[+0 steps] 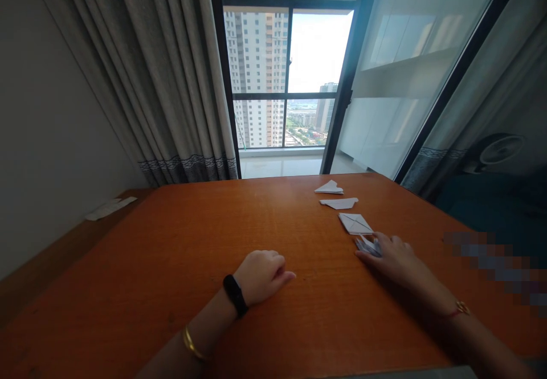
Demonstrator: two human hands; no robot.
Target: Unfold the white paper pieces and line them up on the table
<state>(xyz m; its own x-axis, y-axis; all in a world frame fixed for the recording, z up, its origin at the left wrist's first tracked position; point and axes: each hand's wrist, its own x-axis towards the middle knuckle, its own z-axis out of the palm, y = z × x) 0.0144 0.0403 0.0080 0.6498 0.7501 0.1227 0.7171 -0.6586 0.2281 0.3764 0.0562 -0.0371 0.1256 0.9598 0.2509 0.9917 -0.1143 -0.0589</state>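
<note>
- In the head view, a small white-and-grey folded paper piece with several loose-looking layers [368, 246] is held at the near end of a row on the right side of the glossy orange-brown wooden table [192, 225].
- It appears to be grasped between the thumb and fingers of the right hand [397, 256]; how firmly it is pressed cannot be told.
- The left hand [262, 276] is loosely curled, thumb outstretched, with nothing seen in it.
- For good handling, a light pinch is probably best used, as thin layers could easily be crushed or fanned apart.
- The fingertips are best kept off the flat white square of folded paper with crossing creases [355, 224] just beyond, which could be nudged.
- The held piece is partly covered by the hand; pale edges and greyer, shaded folds are shown, but its full shape cannot be made out.
- Farther along, a long white folded paper strip [339, 203] and a pointed white folded paper shape [329, 187] are laid out.
</note>
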